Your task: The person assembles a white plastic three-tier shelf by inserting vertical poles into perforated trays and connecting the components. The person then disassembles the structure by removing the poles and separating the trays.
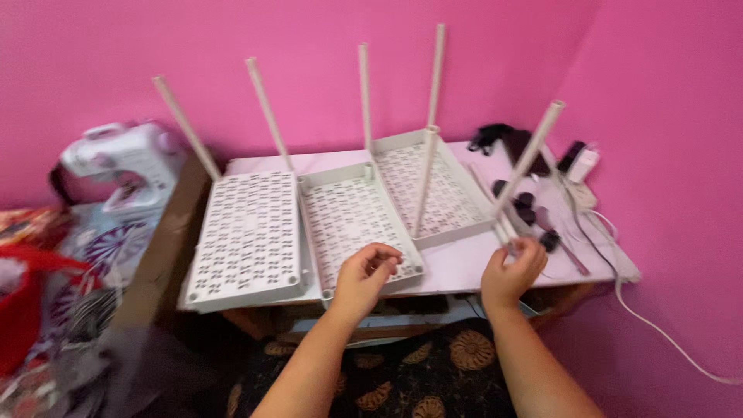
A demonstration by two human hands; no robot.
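A white pole (529, 159) is gripped at its lower end by the right hand (511, 271), slanting up and rightward, while the left hand (368, 275), seemingly empty and loosely curled, rests nearer the middle shelf tray (352, 220).

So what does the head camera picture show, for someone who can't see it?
A person's right hand grips a loose white plastic pole, while the left hand rests curled on the middle of three white perforated plastic shelf trays lying on a table against pink walls.

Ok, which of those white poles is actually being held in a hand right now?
The slanted white pole on the far right, gripped at its lower end by the right hand. The other poles stand in the corners of the perforated shelf trays, untouched.
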